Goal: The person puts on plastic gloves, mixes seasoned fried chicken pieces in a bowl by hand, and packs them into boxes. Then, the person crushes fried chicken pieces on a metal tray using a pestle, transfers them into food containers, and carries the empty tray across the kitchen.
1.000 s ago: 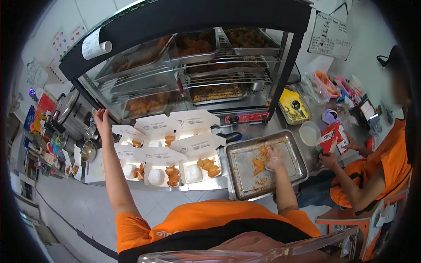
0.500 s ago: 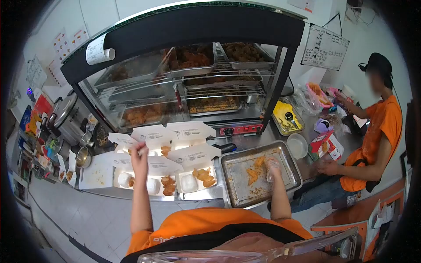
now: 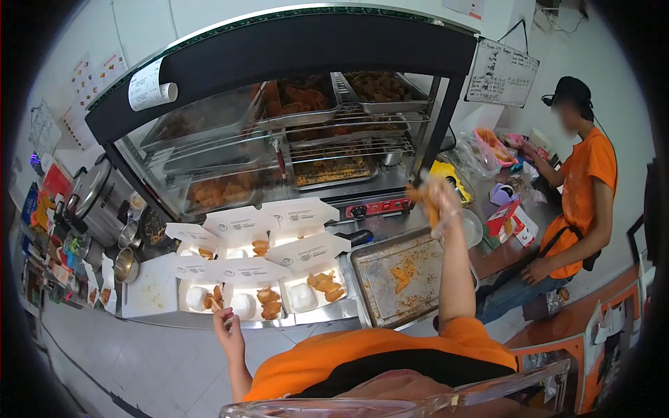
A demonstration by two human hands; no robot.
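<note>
Fingers pinched together, my left hand (image 3: 228, 329) is at the front edge of the lower left open box (image 3: 188, 306), beside its fried pieces and white rice mound (image 3: 196, 298); what it grips, if anything, is too small to name. My right hand (image 3: 446, 205), in a clear plastic glove, is raised above the back right of the metal tray (image 3: 357, 279) and holds brown fried pieces (image 3: 426, 198). Orange fried pieces and crumbs (image 3: 401, 277) lie on the tray. Other open white boxes (image 3: 306, 254) hold rice and fried chicken pieces (image 3: 269, 303).
Behind the boxes stands a heated cabinet (image 3: 279, 52) with trays of fried food. A white cutting board (image 3: 150, 289), metal bowls (image 3: 126, 265) and a cooker (image 3: 104, 198) are left. At right are a yellow-filled tray (image 3: 453, 174), a red-white box (image 3: 512, 223) and a co-worker (image 3: 589, 188).
My left hand has come from the far left down to the front of the boxes. My right hand has lifted from the tray with fried pieces. The co-worker stands more upright, without the red-white box.
</note>
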